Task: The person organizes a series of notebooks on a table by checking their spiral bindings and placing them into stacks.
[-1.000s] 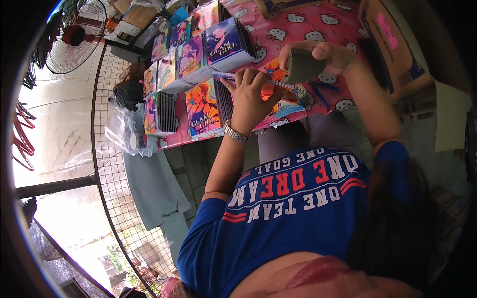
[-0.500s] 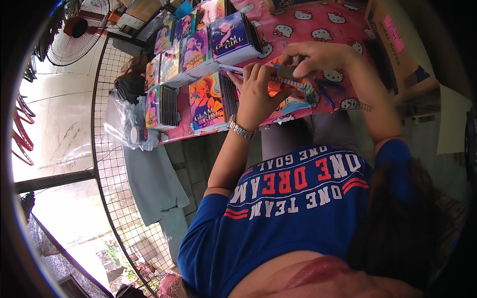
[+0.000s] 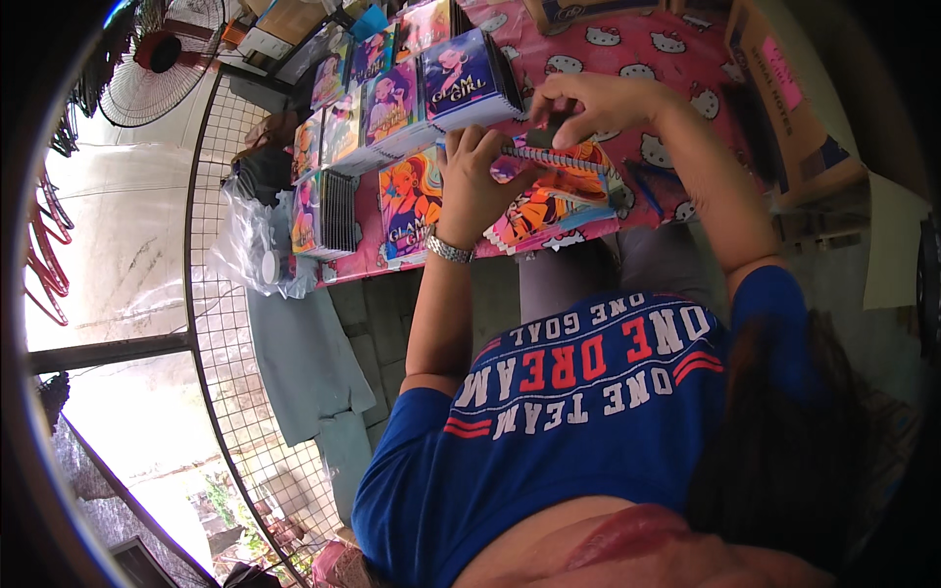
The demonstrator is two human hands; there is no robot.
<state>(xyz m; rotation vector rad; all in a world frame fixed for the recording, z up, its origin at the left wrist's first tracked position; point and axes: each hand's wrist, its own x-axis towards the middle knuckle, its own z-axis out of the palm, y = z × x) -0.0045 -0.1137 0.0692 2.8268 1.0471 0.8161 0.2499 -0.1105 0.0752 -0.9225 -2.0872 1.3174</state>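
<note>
Fingers (image 3: 490, 147) of left hand (image 3: 477, 186) curl over spiral notebook (image 3: 559, 181), pressing its bound edge | right hand (image 3: 593, 103) pinches the wire spine from above | notebook tops a stack at the near table (image 3: 686, 59) edge | notebook stacks (image 3: 392, 108) crowd left, wire grid (image 3: 225, 323) beyond | cardboard box (image 3: 794, 127) right

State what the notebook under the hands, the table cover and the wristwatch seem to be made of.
Notebook: glossy printed card cover, with a wire or plastic spiral along its top edge. Table cover: probably plastic sheeting, pink, printed, faintly shiny. Wristwatch: silvery metal links, by their glint.
</note>
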